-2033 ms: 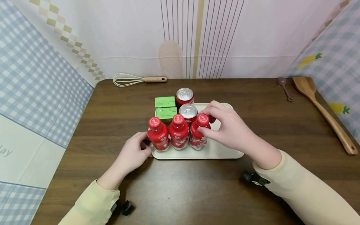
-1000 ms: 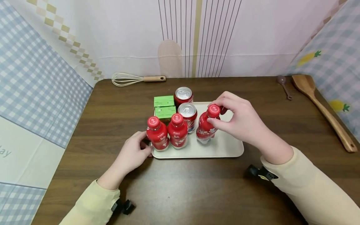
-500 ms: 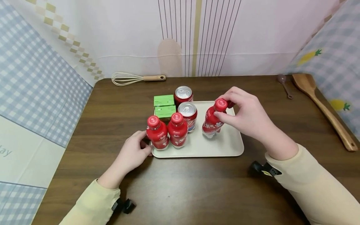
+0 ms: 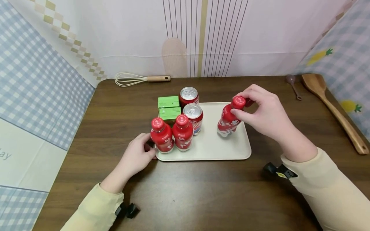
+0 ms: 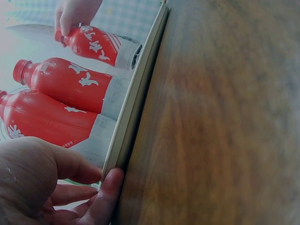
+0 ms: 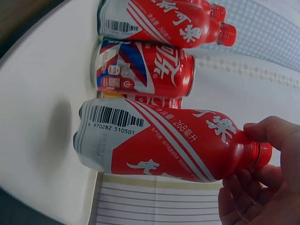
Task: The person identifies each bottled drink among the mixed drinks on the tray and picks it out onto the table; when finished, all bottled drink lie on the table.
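Observation:
My right hand (image 4: 264, 115) pinches a red plastic drink bottle (image 4: 228, 120) at the neck, just under its cap. The bottle leans a little, close over the right half of a cream tray (image 4: 214, 150); in the right wrist view a shadow lies on the tray near the base of the bottle (image 6: 159, 143). At the tray's front left corner, my left hand (image 4: 138, 157) grips the rim, with fingertips (image 5: 110, 187) on its edge. Two more red bottles, the left one (image 4: 162, 138) and the right one (image 4: 183, 134), stand upright side by side near that hand.
Behind the bottles stand two green boxes (image 4: 169, 112) and two red cans, the nearer can (image 4: 194, 120) and the farther can (image 4: 189, 96). A whisk (image 4: 141, 79) lies at the back. A small spoon (image 4: 293, 86) and a wooden spatula (image 4: 335, 112) lie at the right.
My right hand has carried its bottle away from the row of bottles, rightward and back over the tray, with the bottle now tilted. My left hand has kept its place.

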{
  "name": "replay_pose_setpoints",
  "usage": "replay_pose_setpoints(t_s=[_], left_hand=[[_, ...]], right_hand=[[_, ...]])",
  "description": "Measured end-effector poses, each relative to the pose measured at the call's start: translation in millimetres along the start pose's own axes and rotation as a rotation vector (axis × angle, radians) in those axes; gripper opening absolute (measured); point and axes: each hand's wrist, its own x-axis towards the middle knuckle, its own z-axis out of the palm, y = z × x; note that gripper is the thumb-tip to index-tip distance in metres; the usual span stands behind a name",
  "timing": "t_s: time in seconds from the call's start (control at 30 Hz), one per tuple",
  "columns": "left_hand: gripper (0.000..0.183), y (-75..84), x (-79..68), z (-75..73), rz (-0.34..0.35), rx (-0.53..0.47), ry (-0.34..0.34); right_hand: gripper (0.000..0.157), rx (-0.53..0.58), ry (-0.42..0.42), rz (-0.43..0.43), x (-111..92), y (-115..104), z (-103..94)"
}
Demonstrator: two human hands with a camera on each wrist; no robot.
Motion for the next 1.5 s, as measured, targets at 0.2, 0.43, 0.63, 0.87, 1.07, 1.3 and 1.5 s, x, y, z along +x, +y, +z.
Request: replay_pose_setpoints(t_s=[0.2, 0.43, 0.63, 0.87, 1.07, 1.3, 1.5], left_hand=[[0.039, -0.1, -0.1, -1.8, -0.004, -0.002, 0.0], [0.039, -0.4, 0.6, -1.2, -0.007, 0.004, 0.0], [0.038, -2.2, 2.0, -0.2, 0.003, 0.004, 0.003], [0.037, -5.1, 2.3, 0.1, 0.008, 0.012, 0.006], [0.038, -4.6, 1.7, 0.4, 0.013, 0.017, 0.007], [0.039, -3.5, 1.0, 0.9, 0.013, 0.01, 0.006], [0.038, -4.5, 1.0, 1.1, 0.011, 0.01, 0.007]], right_hand=[[0.027, -0.021, 0.011, 0.016, 0.7, 5.6, -5.8], [0.028, -0.071, 0.012, 0.074, 1.1, 12.5, -15.7], [0.028, -0.086, 0.061, 0.112, 4.8, 23.5, -23.9], [0.029, -0.075, 0.106, 0.162, 2.0, 41.3, -26.9], [0.031, -0.076, 0.106, 0.228, 4.3, 56.3, -28.9], [0.03, -0.07, 0.134, 0.279, 7.4, 69.5, -33.0], [0.033, -0.085, 0.13, 0.322, 8.2, 76.1, -36.3]])
